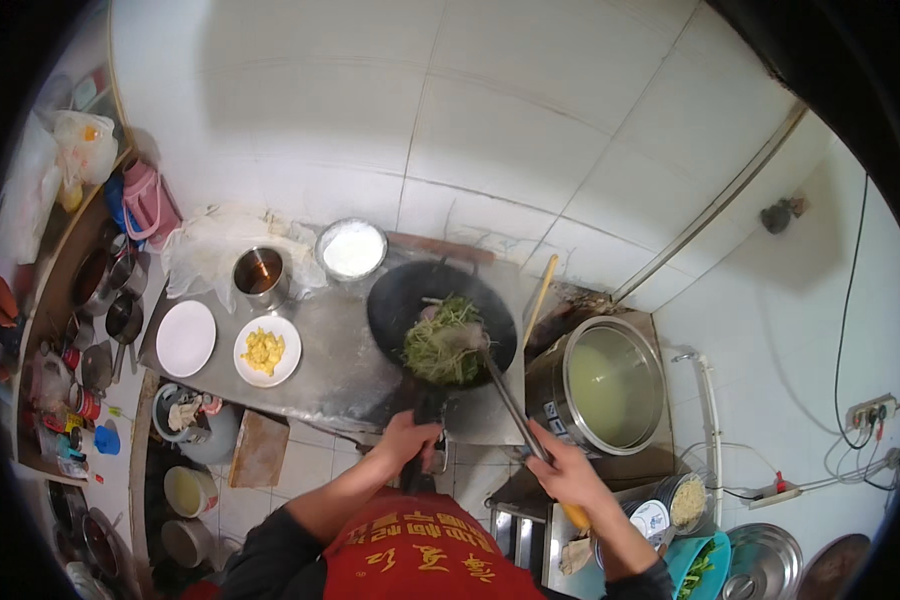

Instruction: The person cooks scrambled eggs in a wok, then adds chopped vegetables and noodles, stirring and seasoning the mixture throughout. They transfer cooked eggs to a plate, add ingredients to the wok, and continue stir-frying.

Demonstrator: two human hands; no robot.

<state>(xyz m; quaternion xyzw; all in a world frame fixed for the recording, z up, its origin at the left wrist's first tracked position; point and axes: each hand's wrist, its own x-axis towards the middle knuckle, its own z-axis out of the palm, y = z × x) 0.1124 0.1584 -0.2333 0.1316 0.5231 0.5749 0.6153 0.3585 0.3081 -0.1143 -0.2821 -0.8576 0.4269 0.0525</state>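
Observation:
A black wok sits on the steel counter, with shredded green vegetables heaped inside. My left hand grips the wok's dark handle at its near side. In my right hand is a long metal ladle with a yellow grip end. Its head reaches into the vegetables and looks blurred. Left of the wok, a white plate holds yellow pieces that look like scrambled egg. A white plate lies farther left.
Behind stand a metal cup of brown liquid and a bowl of white powder. A tall steel pot of pale liquid stands right of the counter. A yellow-handled tool leans between. At far left, a person's hand shows near pans.

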